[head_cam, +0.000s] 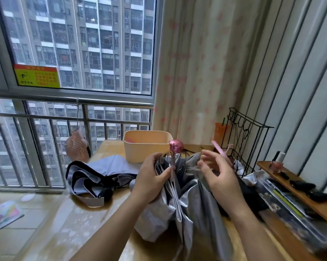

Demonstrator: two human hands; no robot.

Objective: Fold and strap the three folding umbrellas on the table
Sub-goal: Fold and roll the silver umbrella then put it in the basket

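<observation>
Nearest the camera, two bare forearms come in from the bottom edge over the wooden table [79, 223]. Between them is the silver umbrella [189, 210], loose and unstrapped. Its shiny canopy is crumpled in a heap at the near-middle of the table, with thin ribs poking up at the top.

The left hand [152, 178] has a proper hold of it, fingers wrapped round a bunch of gathered folds and ribs, thumb pressed against the front. The right hand [218, 178] hovers just over the right side of the canopy. Its fingers are loosely curved and spread, and as far as I can see there's nothing in it.

Off to the left, a lavender umbrella [102, 166] with black lining lies flopped out on the table, well apart from the hands, with a pale band at its near end. On the right there's a dark bundle [253, 196] partly under the silver fabric; can't tell what it is.

Further back there's a beige tub [145, 147] with a shiny pink ball [175, 145] just beside it. To the right are a black wire rack [242, 144] and an orange cup [220, 131]. A nail polish bottle [275, 163] stands upright on a wooden shelf [326, 209].

Behind all that hang a pale curtain [196, 63] with pink specks and a window [77, 44] looking out on apartment blocks.
</observation>
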